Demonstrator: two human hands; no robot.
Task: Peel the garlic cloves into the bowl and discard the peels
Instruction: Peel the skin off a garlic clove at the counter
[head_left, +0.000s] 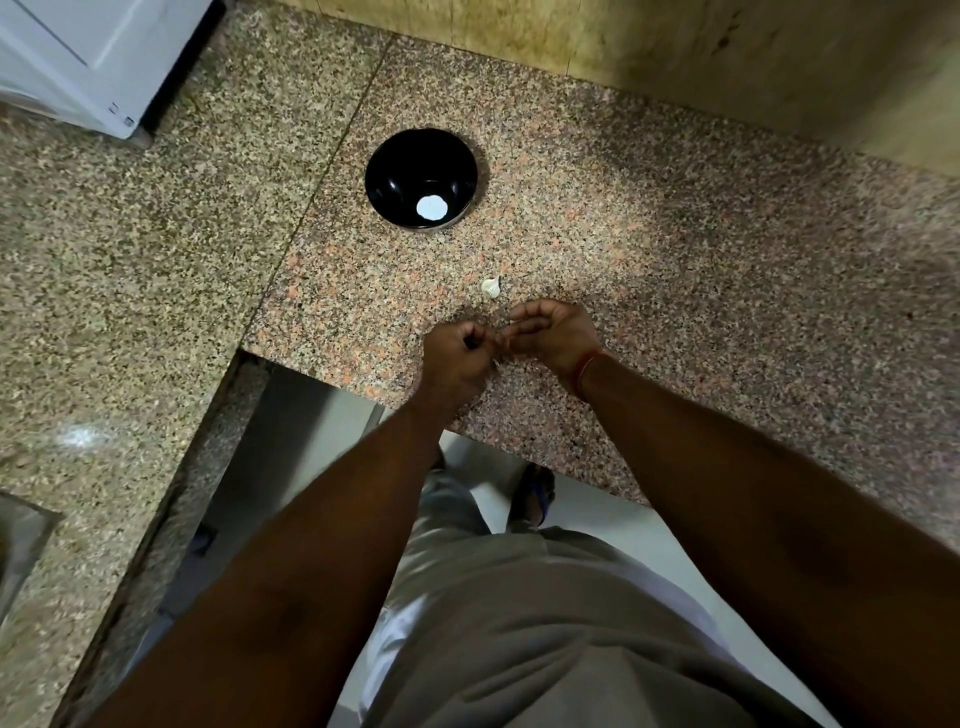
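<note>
At the near edge, grey trousers (519, 623) and a sandalled foot (532, 493) on the pale floor (623, 525) were seen below the two forearms. The speckled granite table (675, 312) was reached over by both hands, which were brought together just past its near edge. The left hand (454, 358) was held with its fingers curled tight, knuckles up, and something small appeared to be pinched at its fingertips; what it was could not be made out. The right hand (553, 335) was cupped, palm turned toward the left, its fingers loosely bent and its fingertips meeting those of the left hand; whether anything was held in it could not be told. A red thread (589, 366) was worn at the right wrist.

Just beyond the hands, toward 12 o'clock, one whitish garlic clove (490, 287) was left lying on the table, apart from both hands. Farther on, toward 11 o'clock from the clove and well apart from it, a black bowl (400, 171) was set upright, with a bright white patch at its bottom. At the far 10 o'clock corner a white appliance (78, 62) was seen, and at 1 o'clock a yellowish wall (727, 52) was met by the table.
</note>
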